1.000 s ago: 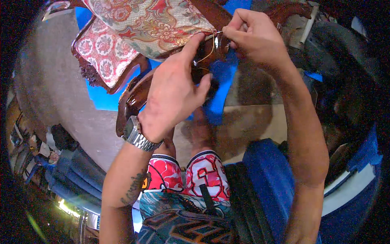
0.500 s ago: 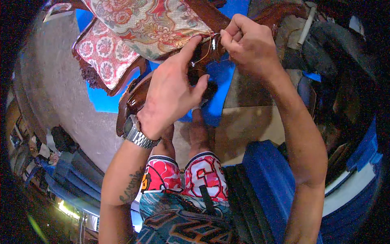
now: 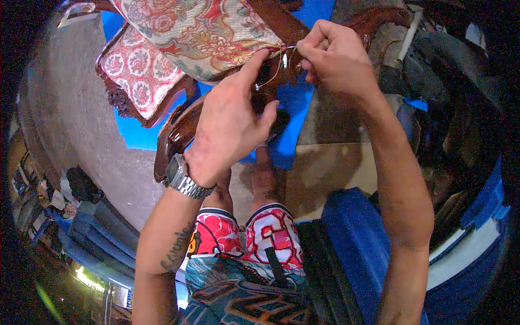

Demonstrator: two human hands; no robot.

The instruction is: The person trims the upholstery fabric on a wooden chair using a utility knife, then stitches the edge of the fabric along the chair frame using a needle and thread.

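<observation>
A cream upholstered piece with red and gold flowers (image 3: 216, 38) lies in front of me, edged in dark carved wood. My left hand (image 3: 225, 116) is spread, its index fingertip pressing the fabric's near corner, thumb held apart. At that corner a thin, bright needle (image 3: 291, 47) sticks out, and my right hand (image 3: 341, 62) pinches its outer end between thumb and index finger. A tan thread (image 3: 277, 76) hangs in a loop below the corner, between the two hands. The needle's other end is hidden at the fabric.
A smaller pink-and-white floral cushioned seat (image 3: 141, 70) stands to the left. A curved dark wooden part (image 3: 181, 127) lies under my left wrist. Blue sheeting (image 3: 298, 119) covers some floor, with cardboard (image 3: 336, 168) near my feet. Blue padded furniture (image 3: 357, 233) stands close on my right.
My right hand has shifted slightly, its lower fingers now showing beneath the pinch. The left hand remains against the fabric corner.
</observation>
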